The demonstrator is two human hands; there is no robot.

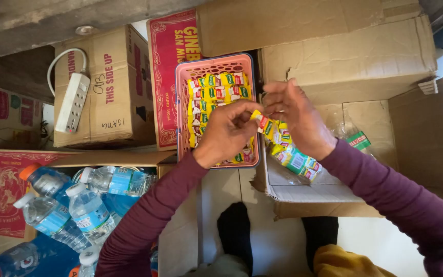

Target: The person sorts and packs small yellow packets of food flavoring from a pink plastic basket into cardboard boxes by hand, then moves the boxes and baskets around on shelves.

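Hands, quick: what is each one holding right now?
Left hand: fingers pinched shut on the strip of yellow sachets.
Right hand: fingers bent, gripping the same strip of yellow sachets above the open cardboard box.

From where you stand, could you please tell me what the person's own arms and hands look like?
Both arms wear long, close-fitting sleeves of dark purple knit fabric that end at the wrists. The left hand and the right hand are bare: no gloves, and no rings, watch or bracelet that show from this angle.
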